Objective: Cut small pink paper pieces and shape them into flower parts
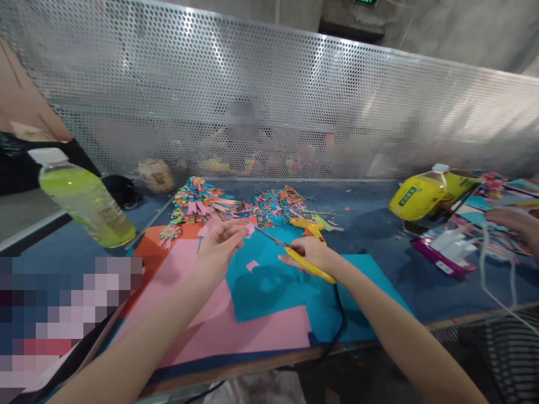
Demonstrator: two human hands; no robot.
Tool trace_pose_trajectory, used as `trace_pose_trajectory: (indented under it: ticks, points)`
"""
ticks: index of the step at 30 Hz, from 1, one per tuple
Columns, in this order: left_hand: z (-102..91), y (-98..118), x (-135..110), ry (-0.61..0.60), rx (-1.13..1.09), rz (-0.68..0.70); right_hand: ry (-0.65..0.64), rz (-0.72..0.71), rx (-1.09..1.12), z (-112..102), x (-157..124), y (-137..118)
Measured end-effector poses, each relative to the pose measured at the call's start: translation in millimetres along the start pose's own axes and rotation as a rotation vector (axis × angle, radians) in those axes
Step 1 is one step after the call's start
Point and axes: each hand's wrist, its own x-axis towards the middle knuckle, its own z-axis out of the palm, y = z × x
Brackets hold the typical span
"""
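My right hand (314,255) is closed round the yellow handles of a pair of scissors (301,261), whose blades point up and left. Their tips reach a small pink paper piece (250,229) pinched in the fingers of my left hand (221,242). Beneath both hands lie blue paper sheets (269,297), with pink paper (278,331) and orange paper (154,238) to the left and front. A loose pink scrap (252,266) rests on the blue sheet. Just past my right hand lies a yellow glue gun (309,226), its black cable running toward the table's front edge.
Colourful paper strips (278,205) and a pile of paper rosettes (202,202) lie at the back. A green drink bottle (82,199) stands left, a yellow bottle (419,193) right. A purple packet (446,255) lies near another person's hand (516,224). A perforated metal screen (269,95) closes the back.
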Motion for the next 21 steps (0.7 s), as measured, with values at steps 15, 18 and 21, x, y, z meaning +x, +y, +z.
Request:
trace_pose_trajectory:
  ticks: [15,18,21]
  points:
    - [5.3,3.9,-4.4,-0.007,0.033,-0.031,0.014,0.006,-0.004,0.4,1.6,2.0]
    - [3.3,3.7,-1.4,0.016,0.005,-0.001,0.006,0.017,-0.015,-0.4,1.1,0.9]
    - [2.6,3.8,0.3,0.058,-0.016,0.017,-0.013,0.021,-0.031,-1.2,0.3,-0.7]
